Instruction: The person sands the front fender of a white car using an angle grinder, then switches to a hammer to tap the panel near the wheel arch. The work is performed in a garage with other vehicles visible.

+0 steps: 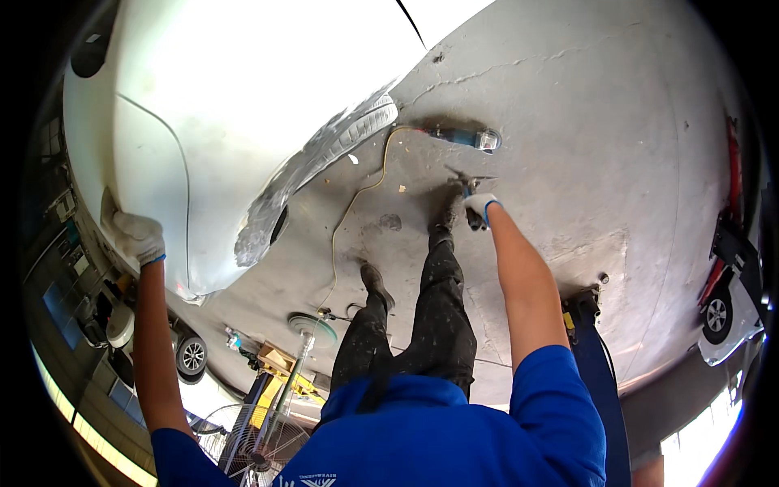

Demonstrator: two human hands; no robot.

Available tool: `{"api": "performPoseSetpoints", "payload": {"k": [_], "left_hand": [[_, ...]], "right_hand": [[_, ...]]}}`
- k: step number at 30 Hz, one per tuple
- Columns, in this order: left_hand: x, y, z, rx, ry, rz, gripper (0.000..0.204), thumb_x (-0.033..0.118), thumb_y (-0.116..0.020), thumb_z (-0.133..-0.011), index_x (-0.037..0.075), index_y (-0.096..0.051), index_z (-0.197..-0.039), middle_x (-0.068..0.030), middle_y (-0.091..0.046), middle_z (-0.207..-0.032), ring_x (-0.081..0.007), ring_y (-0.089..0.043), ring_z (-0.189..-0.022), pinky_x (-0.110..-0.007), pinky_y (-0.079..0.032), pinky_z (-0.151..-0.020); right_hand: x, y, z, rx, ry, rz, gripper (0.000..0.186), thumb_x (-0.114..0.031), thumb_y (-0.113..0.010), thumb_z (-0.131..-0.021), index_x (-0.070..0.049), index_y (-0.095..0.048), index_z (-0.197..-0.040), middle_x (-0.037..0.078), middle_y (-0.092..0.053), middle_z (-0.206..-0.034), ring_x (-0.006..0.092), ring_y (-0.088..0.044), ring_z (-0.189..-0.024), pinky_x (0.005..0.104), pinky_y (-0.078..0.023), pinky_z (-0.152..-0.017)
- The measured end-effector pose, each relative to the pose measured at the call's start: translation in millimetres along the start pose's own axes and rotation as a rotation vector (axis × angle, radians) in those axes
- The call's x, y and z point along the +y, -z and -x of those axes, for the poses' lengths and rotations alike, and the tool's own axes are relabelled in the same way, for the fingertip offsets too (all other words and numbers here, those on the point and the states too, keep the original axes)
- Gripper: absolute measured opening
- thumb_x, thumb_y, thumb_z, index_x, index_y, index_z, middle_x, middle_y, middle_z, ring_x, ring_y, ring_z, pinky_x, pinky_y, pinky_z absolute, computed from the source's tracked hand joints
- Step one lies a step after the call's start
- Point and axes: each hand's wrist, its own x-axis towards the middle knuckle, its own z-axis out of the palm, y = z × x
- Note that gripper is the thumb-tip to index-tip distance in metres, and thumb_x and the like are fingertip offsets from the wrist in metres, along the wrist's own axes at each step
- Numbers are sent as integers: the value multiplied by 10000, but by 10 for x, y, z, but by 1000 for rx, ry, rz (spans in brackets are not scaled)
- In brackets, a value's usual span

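A white car body (235, 89) fills the upper left, with a grey, rough-sanded edge (272, 203) around the wheel arch. My left hand (139, 237), in a pale glove with a blue cuff, rests on the outer side of the body, fingers laid against it. My right hand (482, 205), gloved alike, is closed around a dark hand tool (468, 180) with thin spreading ends; its exact kind cannot be made out. Ahead of this hand, a blue angle grinder (464, 138) lies on the floor. A tyre (363, 128) shows under the arch.
A yellow cord (347, 207) runs across the concrete floor from the grinder past my boots. A fan (256, 454) and a yellow stand (272, 398) are at lower left. A dark blue post (599, 381) stands right of me. Another car (730, 316) is at far right.
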Motion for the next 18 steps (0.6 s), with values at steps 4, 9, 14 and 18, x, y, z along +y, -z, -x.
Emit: {"api": "performPoseSetpoints", "payload": {"k": [4,9,14,18], "left_hand": [[222,23,-10,-61,22,-149,554,323,-287,-1039,-78,-576,-1289,-241,-629,-1248,-366,-608,-1147,-439,-512,-990],[-26,148,27,-92,78,-143,594,391,-290,-1043,-52,-582,-1311,-222,-621,-1291,-328,-633,-1121,-401,-527,-966],[-170,119,76,-84,71,-127,600,347,-237,-1040,-75,-585,-1288,-221,-640,-1263,-330,-650,-1062,-415,-535,-929],[-171,73,67,-50,35,-155,625,386,-252,-1031,-79,-584,-1287,-226,-637,-1268,-321,-652,-1065,-416,-542,-919]], "right_hand": [[-144,222,-482,-51,77,-512,241,-353,-671,-891,-141,-656,-779,53,-638,-606,193,-561,-411,365,-353,-350],[-613,394,-790,74,144,-802,236,-391,-654,-935,-157,-689,-945,31,-744,-814,177,-626,-511,342,-435,-406],[-1031,528,-1045,166,241,-1237,178,-256,-659,-958,-80,-651,-935,74,-738,-882,207,-676,-624,329,-549,-512],[-982,447,-910,134,305,-1330,154,-182,-629,-976,-29,-615,-985,95,-710,-870,231,-700,-684,311,-618,-584]]}}
